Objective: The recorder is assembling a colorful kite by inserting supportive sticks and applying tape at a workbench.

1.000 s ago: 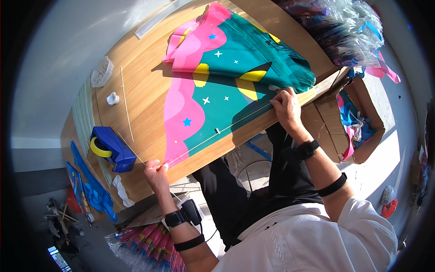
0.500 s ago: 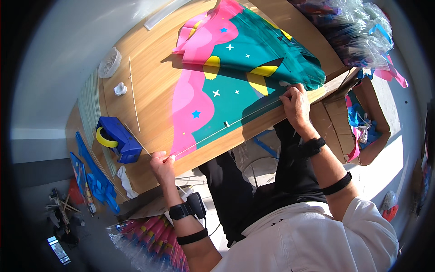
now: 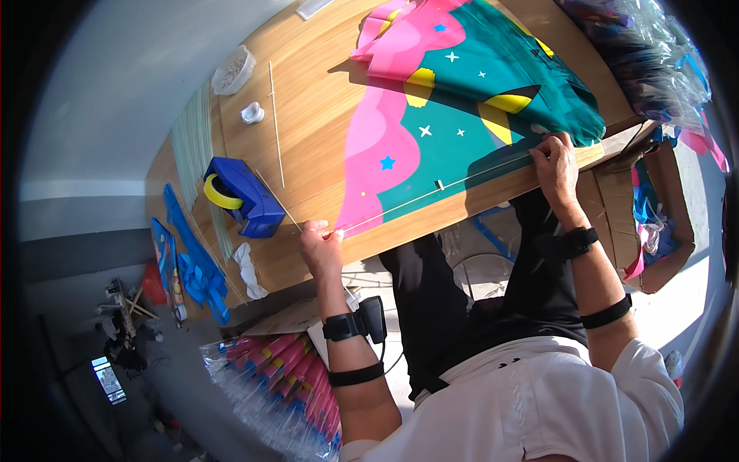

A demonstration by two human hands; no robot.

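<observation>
A thin sheet (image 3: 431, 165) in teal and pink, printed with stars and yellow shapes, lies on the wooden table, its far part bunched in folds. Along its near edge runs a thin white rod (image 3: 485, 171) with a small pale fitting (image 3: 439, 185) midway. My left hand (image 3: 322, 250) is closed in a pinch at the sheet's pink near corner, by the rod's left end. Another thin stick (image 3: 279, 199) slants through that hand from beside the blue tape dispenser (image 3: 250, 199). My right hand (image 3: 557, 171) pinches near the rod's right end; the fingertips partly hide it.
On the wooden table (image 3: 308, 108) are a clear tub (image 3: 233, 71), a small white object (image 3: 252, 113), a loose stick (image 3: 275, 127) and bundled pale rods (image 3: 192, 138). Blue strips (image 3: 202, 281) hang over the left edge. A cardboard box (image 3: 677, 219) of scraps stands right; wrapped bundles (image 3: 269, 385) lie below left.
The whole view has shifted, so table and hands appear farther right and slightly higher. Both hands keep their places at the ends of the rod along the sheet's edge.
</observation>
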